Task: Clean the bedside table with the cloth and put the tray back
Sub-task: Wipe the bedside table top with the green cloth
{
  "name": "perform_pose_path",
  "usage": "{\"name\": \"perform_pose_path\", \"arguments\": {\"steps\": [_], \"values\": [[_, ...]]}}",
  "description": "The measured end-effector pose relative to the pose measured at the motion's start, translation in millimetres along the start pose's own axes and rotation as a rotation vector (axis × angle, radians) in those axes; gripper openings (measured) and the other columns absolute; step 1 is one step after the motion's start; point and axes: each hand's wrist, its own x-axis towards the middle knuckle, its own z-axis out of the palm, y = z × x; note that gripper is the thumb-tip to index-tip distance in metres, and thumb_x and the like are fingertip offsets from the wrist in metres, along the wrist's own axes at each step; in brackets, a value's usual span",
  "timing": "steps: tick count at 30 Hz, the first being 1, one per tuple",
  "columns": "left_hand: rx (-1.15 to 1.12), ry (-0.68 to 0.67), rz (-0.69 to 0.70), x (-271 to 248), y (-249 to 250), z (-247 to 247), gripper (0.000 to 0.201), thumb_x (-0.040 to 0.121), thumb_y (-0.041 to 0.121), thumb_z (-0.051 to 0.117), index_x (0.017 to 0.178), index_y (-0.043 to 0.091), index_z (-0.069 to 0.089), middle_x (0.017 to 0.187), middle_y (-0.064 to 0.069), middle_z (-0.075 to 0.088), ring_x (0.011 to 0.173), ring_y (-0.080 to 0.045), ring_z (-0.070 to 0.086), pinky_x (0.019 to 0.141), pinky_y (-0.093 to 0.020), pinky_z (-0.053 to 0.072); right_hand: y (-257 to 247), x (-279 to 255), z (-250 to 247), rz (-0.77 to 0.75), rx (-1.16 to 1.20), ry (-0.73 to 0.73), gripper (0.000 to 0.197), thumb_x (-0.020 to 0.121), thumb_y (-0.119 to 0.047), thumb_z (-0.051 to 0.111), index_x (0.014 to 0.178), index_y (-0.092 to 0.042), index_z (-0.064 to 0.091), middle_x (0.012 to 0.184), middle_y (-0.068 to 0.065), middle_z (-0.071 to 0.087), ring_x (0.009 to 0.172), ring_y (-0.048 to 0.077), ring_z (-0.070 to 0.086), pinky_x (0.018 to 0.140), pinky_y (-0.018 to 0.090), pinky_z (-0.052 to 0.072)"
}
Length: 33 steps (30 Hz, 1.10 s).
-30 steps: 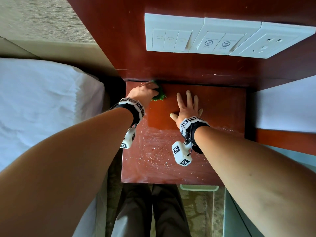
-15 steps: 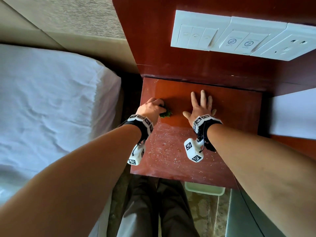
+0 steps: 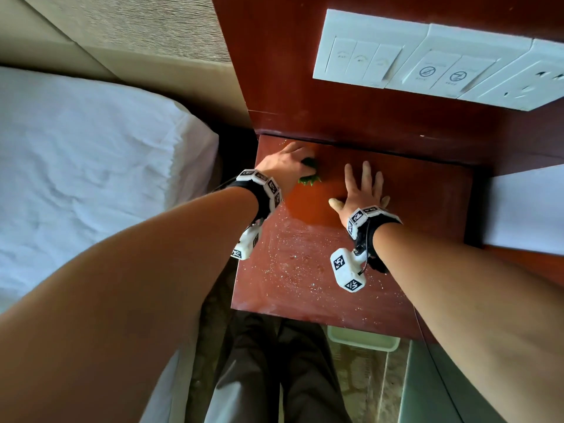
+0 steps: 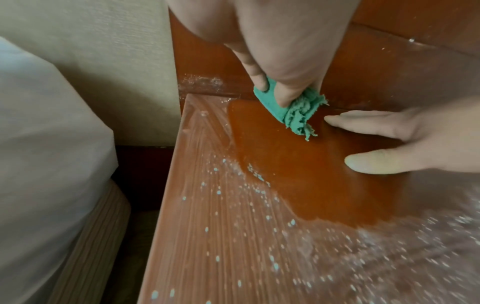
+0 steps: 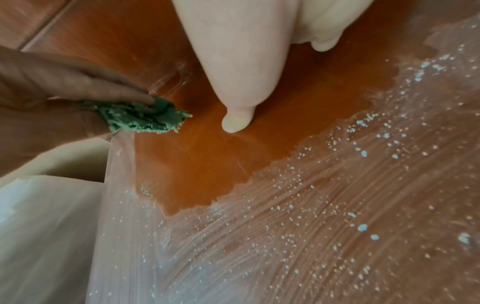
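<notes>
A red-brown bedside table (image 3: pixel 427 209) (image 4: pixel 298 185) (image 5: pixel 207 164) carries white powder and crumbs over its near half. Its far part is wiped bare. My left hand (image 3: pixel 290 164) (image 4: pixel 280 67) (image 5: pixel 78 88) grips a bunched green cloth (image 3: pixel 309 178) (image 4: pixel 293 111) (image 5: pixel 140 119) at the far left corner, against the back panel. Flat on the wiped wood to the right lies my right hand (image 3: pixel 363 190) (image 4: pixel 405 142) (image 5: pixel 241 72), its fingers spread and straight. A pale green tray (image 3: pixel 363 338) shows partly below the table's front edge.
A white bed (image 3: pixel 91 178) lies close on the left, with a dark gap between it and the table. A wood panel with white switch plates (image 3: pixel 427 62) rises behind. A white surface (image 3: pixel 525 209) is at the right. My trouser legs (image 3: pixel 274 377) stand below.
My left hand has pushed the cloth back from mid-table to the far left corner. The right hand has stayed flat on the table. The head view has shifted.
</notes>
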Motion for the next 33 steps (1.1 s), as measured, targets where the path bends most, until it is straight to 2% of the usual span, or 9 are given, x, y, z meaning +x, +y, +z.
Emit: {"name": "perform_pose_path", "arguments": {"steps": [2, 5, 10, 15, 19, 24, 28, 33], "values": [[0.041, -0.064, -0.059, 10.0, -5.5, -3.0, 0.053, 0.093, 0.006, 0.055, 0.136, 0.037, 0.052, 0.158, 0.002, 0.022, 0.148, -0.025, 0.011, 0.097, -0.045, 0.051, -0.8, 0.4, -0.5, 0.01, -0.006, -0.01, 0.084, 0.093, -0.047, 0.053, 0.149, -0.043, -0.009, 0.156, -0.008, -0.029, 0.146, 0.027, -0.022, 0.115, 0.06, 0.01], [0.062, -0.115, -0.111, 14.1, -16.4, -7.2, 0.061, 0.091, 0.003, 0.057, 0.139, 0.039, 0.049, 0.161, 0.001, 0.014, 0.148, -0.026, 0.01, 0.102, -0.046, 0.047, 0.2, 0.1, 0.8, -0.006, -0.007, 0.0, 0.084, 0.093, -0.048, 0.053, 0.149, -0.043, -0.009, 0.156, -0.008, -0.028, 0.146, 0.027, -0.022, 0.115, 0.061, 0.009], [0.064, -0.103, -0.182, 8.0, -23.7, -8.6, 0.061, 0.09, 0.005, 0.058, 0.139, 0.041, 0.048, 0.157, 0.0, 0.017, 0.143, -0.028, 0.021, 0.094, -0.045, 0.052, 0.2, -0.8, 1.1, -0.012, -0.004, 0.006, 0.083, 0.093, -0.047, 0.052, 0.15, -0.043, -0.008, 0.157, -0.007, -0.028, 0.146, 0.027, -0.021, 0.115, 0.061, 0.008], [0.043, -0.05, -0.305, -2.8, -27.2, -6.4, 0.053, 0.092, 0.017, 0.059, 0.14, 0.034, 0.048, 0.15, -0.005, 0.027, 0.137, -0.029, 0.028, 0.093, -0.044, 0.051, -1.7, -1.6, 1.1, -0.001, -0.012, -0.011, 0.083, 0.094, -0.047, 0.052, 0.149, -0.043, -0.01, 0.156, -0.008, -0.03, 0.145, 0.027, -0.023, 0.115, 0.06, 0.007], [-0.026, -0.043, -0.376, -1.0, -29.8, -9.4, 0.055, 0.089, 0.016, 0.062, 0.139, 0.035, 0.049, 0.141, -0.005, 0.038, 0.133, -0.029, 0.033, 0.094, -0.045, 0.05, -2.2, -2.2, 0.6, 0.005, -0.028, -0.01, 0.083, 0.094, -0.048, 0.051, 0.149, -0.043, -0.01, 0.156, -0.007, -0.03, 0.145, 0.027, -0.022, 0.116, 0.06, 0.007], [-0.143, 0.004, -0.433, -7.2, -24.8, -2.9, 0.046, 0.092, 0.014, 0.055, 0.133, 0.035, 0.057, 0.142, -0.003, 0.037, 0.131, -0.03, 0.033, 0.097, -0.046, 0.048, -2.1, -2.7, 0.4, -0.003, -0.042, -0.011, 0.083, 0.094, -0.048, 0.049, 0.149, -0.042, -0.013, 0.156, -0.005, -0.03, 0.145, 0.029, -0.023, 0.115, 0.061, 0.007], [-0.157, -0.027, -0.455, -31.8, -14.3, 6.8, 0.045, 0.095, 0.009, 0.049, 0.129, 0.036, 0.059, 0.142, -0.002, 0.034, 0.123, -0.031, 0.035, 0.094, -0.043, 0.049, -3.7, -2.4, 0.4, 0.008, -0.049, -0.015, 0.083, 0.095, -0.05, 0.048, 0.149, -0.041, -0.014, 0.156, -0.004, -0.031, 0.145, 0.029, -0.022, 0.115, 0.061, 0.008], [-0.173, -0.121, -0.433, -62.9, 1.5, 25.4, 0.047, 0.094, 0.009, 0.048, 0.124, 0.043, 0.06, 0.13, 0.001, 0.036, 0.119, -0.029, 0.035, 0.091, -0.042, 0.051, -1.2, -6.8, 3.7, -0.019, -0.039, 0.05, 0.081, 0.093, -0.051, 0.05, 0.15, -0.041, -0.008, 0.158, -0.005, -0.026, 0.146, 0.03, -0.017, 0.114, 0.062, 0.013]]}}
